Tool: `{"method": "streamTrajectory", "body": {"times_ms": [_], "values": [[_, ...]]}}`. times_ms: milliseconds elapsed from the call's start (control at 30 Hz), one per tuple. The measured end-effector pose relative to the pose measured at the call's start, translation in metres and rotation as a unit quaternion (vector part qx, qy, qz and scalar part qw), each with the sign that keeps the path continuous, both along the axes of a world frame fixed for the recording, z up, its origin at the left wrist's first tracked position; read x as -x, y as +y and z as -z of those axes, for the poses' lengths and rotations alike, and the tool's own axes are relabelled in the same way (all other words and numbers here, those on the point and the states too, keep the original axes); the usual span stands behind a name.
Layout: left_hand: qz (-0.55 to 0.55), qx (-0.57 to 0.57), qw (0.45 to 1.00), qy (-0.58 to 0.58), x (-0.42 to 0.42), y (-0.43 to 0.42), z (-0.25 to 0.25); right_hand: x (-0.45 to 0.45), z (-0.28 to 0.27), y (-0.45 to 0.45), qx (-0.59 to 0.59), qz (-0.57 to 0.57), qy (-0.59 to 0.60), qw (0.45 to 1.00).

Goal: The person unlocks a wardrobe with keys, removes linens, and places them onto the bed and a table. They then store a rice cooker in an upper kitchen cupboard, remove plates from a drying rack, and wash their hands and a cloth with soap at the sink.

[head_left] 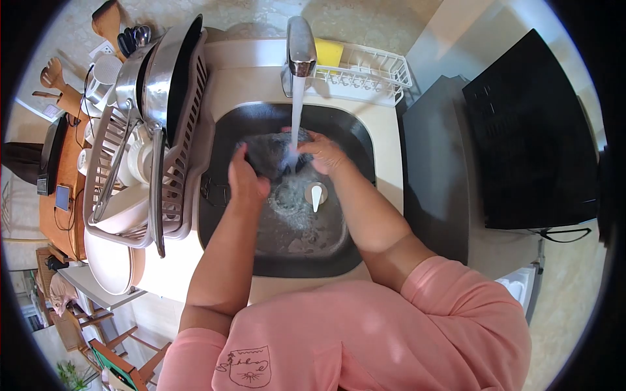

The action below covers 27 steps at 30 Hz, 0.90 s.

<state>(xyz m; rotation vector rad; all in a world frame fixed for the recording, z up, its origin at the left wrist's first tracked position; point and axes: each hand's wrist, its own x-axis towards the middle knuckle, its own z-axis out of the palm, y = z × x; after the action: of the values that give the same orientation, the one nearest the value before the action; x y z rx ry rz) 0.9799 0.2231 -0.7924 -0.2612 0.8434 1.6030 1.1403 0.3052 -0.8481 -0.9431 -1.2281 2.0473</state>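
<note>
Water runs from the metal faucet (300, 49) onto a dark, wet item (266, 154) held over the dark sink (225, 140). My left hand (246, 176) grips its left side, with the thumb and fingers around the edge. On the right side, my right hand (322, 152) holds the same item beside the water stream. The item's exact shape is blurred by water and motion. Below it, water splashes on the sink bottom near a round piece with a white handle (317, 197).
A dish rack (176, 195) with pans and white dishes stands left of the sink. Behind the sink, a white wire rack (365, 68) holds a yellow cloth (329, 52). A black appliance (531, 137) is at the right.
</note>
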Motion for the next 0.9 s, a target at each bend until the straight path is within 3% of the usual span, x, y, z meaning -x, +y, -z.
{"method": "streamTrajectory", "body": {"times_ms": [33,167,233,267,300,367,400,500,567,600,667,700,733,800,867,900], "values": [[0.083,-0.029,0.996,-0.029,0.004,0.001,0.035,0.012,-0.017,-0.013,0.043,0.027,0.142,0.988],[0.146,0.022,0.989,0.029,-0.016,0.016,0.083,0.055,-0.042,-0.063,-0.03,0.104,0.127,0.986],[0.213,-0.066,0.955,0.198,-0.022,0.015,0.106,0.057,-0.049,-0.075,-0.095,0.182,0.001,0.979],[0.242,-0.11,0.922,0.281,-0.025,0.014,0.116,0.055,-0.051,-0.07,-0.097,0.183,0.0,0.978],[0.269,-0.152,0.88,0.361,-0.027,0.013,0.122,0.054,-0.05,-0.062,-0.133,0.233,-0.085,0.96],[0.199,0.096,0.968,0.122,-0.053,0.018,0.053,0.05,-0.018,-0.028,-0.218,0.272,-0.243,0.905],[0.2,0.096,0.967,0.124,-0.057,0.016,0.047,0.047,0.005,-0.01,-0.217,0.274,-0.241,0.906],[0.199,0.006,0.966,0.166,-0.052,0.003,0.028,0.041,0.022,0.029,-0.238,0.186,-0.246,0.921],[0.251,-0.041,0.959,0.128,-0.039,-0.007,0.023,0.033,-0.005,0.04,-0.186,-0.041,-0.264,0.945],[0.303,-0.089,0.945,0.087,-0.032,-0.011,0.023,0.031,-0.013,0.04,-0.185,-0.041,-0.262,0.946],[0.361,-0.034,0.921,0.141,-0.02,-0.012,0.034,0.027,-0.035,0.04,-0.268,-0.072,-0.149,0.949],[0.422,0.004,0.87,0.255,-0.016,-0.011,0.035,0.025,-0.06,0.034,-0.278,-0.157,-0.211,0.924],[0.475,0.042,0.801,0.363,-0.013,-0.009,0.031,0.024,-0.056,0.027,-0.278,-0.156,-0.213,0.924],[0.493,0.02,0.789,0.367,-0.005,0.005,0.027,0.028,-0.048,0.01,-0.555,-0.103,-0.372,0.737],[0.434,-0.074,0.666,0.602,0.0,0.025,0.037,0.03,-0.05,0.004,-0.533,-0.073,-0.41,0.737],[0.397,-0.109,0.616,0.672,0.001,0.032,0.045,0.032,-0.047,0.006,-0.396,-0.048,-0.347,0.849]]}}
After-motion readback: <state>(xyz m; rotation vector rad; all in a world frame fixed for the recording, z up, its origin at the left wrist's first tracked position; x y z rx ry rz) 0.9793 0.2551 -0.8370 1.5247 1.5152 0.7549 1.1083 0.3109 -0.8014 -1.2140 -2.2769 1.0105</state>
